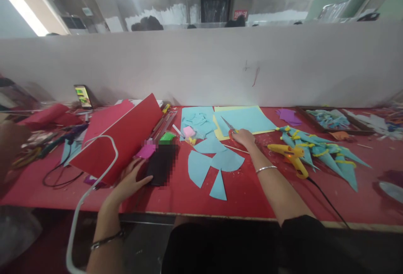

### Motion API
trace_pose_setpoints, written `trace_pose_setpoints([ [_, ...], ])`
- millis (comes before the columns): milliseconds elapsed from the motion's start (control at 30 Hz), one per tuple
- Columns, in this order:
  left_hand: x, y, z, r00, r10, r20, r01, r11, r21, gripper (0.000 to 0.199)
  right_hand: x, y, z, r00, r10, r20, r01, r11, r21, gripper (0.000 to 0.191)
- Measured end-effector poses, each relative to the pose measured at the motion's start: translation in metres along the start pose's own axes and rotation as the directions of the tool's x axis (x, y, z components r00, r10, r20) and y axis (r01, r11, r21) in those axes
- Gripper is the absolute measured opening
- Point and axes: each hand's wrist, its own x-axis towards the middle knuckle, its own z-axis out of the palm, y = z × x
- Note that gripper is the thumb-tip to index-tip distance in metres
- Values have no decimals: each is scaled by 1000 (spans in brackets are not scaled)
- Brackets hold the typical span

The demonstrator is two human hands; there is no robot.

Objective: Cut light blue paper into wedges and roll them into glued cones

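My right hand [244, 139] is closed round the handles of a pair of scissors [229, 125], whose blades point up and left over a blue paper sheet [252, 118]. Spread fingers of my left hand [130, 180] rest by a dark flat rectangle [160, 169], partly pixelated, with the thumb at its left edge. A pink packet [146, 150] lies just beyond those fingers. Between my hands are several blue paper pieces cut as sectors, among them a wide one [199, 168] and a narrow one [219, 188]. Yellow paper [267, 131] shows under the blue sheet.
A yellow glue gun [288, 152] with a black cord lies right of my right forearm, beside blue paper cones [327, 150] with yellow trim. A red board [126, 139] leans at left behind a white curved tube [83, 200]. A white partition [189, 66] closes the back.
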Motion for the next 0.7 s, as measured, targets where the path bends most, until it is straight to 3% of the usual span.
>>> trace_pose_setpoints([
  [367, -3, 13, 9, 999, -27, -22, 28, 998, 49, 84, -6, -5, -1, 996, -60, -72, 54, 995, -84, 45],
  [533, -5, 14, 8, 999, -46, -7, 47, 998, 36, 85, -32, -11, -13, 968, -159, -196, 139, 984, -112, 40],
  [700, -5, 13, 8, 999, -38, -33, 38, 999, -9, 77, -69, -2, -25, 938, -300, -172, 294, 954, -60, 28],
])
